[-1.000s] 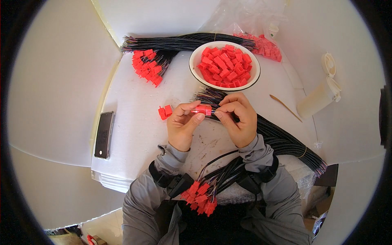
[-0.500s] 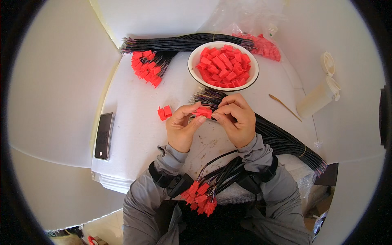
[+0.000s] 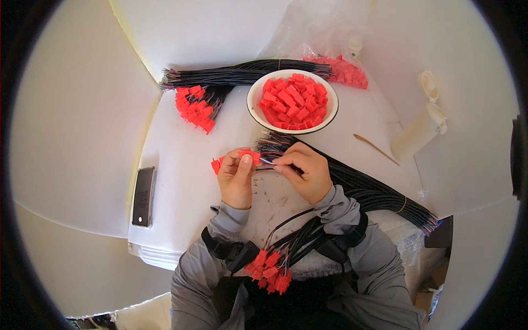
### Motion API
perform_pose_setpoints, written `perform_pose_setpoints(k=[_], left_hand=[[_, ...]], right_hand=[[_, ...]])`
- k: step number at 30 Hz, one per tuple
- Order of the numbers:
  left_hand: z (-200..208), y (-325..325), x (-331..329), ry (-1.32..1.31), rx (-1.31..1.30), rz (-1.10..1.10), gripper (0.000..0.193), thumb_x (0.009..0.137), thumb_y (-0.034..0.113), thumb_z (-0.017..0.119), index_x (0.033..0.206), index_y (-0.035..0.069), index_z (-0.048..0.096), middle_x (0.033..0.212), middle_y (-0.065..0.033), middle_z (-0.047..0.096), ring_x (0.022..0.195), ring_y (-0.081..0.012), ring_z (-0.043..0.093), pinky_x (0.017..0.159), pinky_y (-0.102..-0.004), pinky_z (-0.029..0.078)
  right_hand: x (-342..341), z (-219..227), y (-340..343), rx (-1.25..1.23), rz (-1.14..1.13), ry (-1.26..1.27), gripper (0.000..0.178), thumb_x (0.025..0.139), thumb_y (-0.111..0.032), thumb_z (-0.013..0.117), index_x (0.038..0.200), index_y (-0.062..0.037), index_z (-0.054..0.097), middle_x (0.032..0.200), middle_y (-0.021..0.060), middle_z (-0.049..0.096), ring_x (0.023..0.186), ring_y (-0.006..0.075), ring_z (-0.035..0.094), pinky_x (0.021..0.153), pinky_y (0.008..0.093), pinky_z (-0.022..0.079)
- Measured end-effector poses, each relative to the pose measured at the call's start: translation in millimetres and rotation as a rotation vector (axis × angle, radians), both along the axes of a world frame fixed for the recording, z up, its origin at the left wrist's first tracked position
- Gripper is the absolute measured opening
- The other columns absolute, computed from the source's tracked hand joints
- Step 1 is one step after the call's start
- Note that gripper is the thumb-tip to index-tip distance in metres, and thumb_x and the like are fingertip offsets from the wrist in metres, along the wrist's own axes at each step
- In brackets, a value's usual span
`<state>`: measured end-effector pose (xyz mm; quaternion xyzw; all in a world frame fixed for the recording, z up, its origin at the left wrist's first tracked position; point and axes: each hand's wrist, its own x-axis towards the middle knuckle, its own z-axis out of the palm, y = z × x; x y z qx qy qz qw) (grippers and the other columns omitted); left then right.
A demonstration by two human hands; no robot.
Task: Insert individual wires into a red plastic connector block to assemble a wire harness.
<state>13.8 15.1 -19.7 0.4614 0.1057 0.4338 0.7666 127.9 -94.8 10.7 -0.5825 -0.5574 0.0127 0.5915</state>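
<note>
Between thumb and fingers, my left hand (image 3: pixel 235 181) grips a red plastic connector housing (image 3: pixel 250 156). Thin coloured wires (image 3: pixel 267 161) run from its right side to my right hand (image 3: pixel 309 175), whose thumb and fingertips are pinched on them. Another red housing (image 3: pixel 216 165) lies on the table, partly hidden behind my left hand. Just beyond my hands are the bare wire ends of a thick bundle of black cables (image 3: pixel 363 181), which slants off to the right. A group of cables with red connectors on their ends (image 3: pixel 269 270) lies close to my body, between my forearms.
A white bowl (image 3: pixel 252 114) full of red housings stands beyond my hands. Behind it are another black cable bundle (image 3: pixel 220 75) and a clear bag of red pieces (image 3: pixel 346 73). Finished-looking red cable ends (image 3: pixel 193 109), a phone (image 3: pixel 144 197), a thin brown stick (image 3: pixel 377 149) and a cream bottle (image 3: pixel 418 133) surround the workspace.
My right hand has drawn slightly away from the housing, so the wires between them now show. My left hand has moved left, over the loose housing. The whole view has shifted a little.
</note>
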Motion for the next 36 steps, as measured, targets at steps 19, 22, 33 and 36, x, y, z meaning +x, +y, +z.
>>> perform_pose_setpoints(k=[19,22,33,36], left_hand=[[34.9,2.7,-5.8,0.515,1.115,0.128,0.005,0.071,0.004,0.058,0.076,0.003,0.058,0.073,-0.0091,0.055,0.071,-0.0244,0.049,0.065,-0.0319,0.036],[35.9,0.8,-7.1,0.491,1.117,0.122,0.003,0.071,0.004,0.058,0.073,0.003,0.057,0.070,-0.0085,0.054,0.068,-0.0246,0.048,0.064,-0.0323,0.036],[65.8,-12.4,-19.8,0.744,1.522,0.247,0.004,0.071,0.008,0.057,0.072,0.005,0.055,0.064,-0.0077,0.054,0.063,-0.0248,0.048,0.063,-0.0332,0.036],[74.8,-16.6,-31.8,0.894,1.701,0.117,0.008,0.070,0.012,0.058,0.076,0.007,0.059,0.063,-0.0102,0.057,0.063,-0.0276,0.053,0.062,-0.0366,0.039]], right_hand=[[6.1,0.9,-6.2,0.021,0.041,-0.022,0.013,0.068,0.002,0.061,0.080,-0.0018,0.059,0.074,0.0084,0.052,0.059,0.0178,0.053,0.052,0.0243,0.042],[5.9,-0.1,-6.0,0.023,0.068,-0.073,0.015,0.067,0.004,0.061,0.080,-0.0018,0.060,0.075,0.0086,0.053,0.060,0.0172,0.053,0.053,0.0229,0.042],[5.6,-0.5,-14.5,-0.214,0.037,-0.279,0.016,0.070,-0.014,0.060,0.084,-0.0060,0.060,0.078,0.0099,0.053,0.071,0.0258,0.055,0.061,0.0336,0.045],[3.6,21.3,-33.3,-0.300,-0.105,-0.408,0.025,0.069,-0.019,0.062,0.092,-0.0090,0.059,0.085,0.0106,0.054,0.081,0.0268,0.054,0.070,0.0366,0.045]])
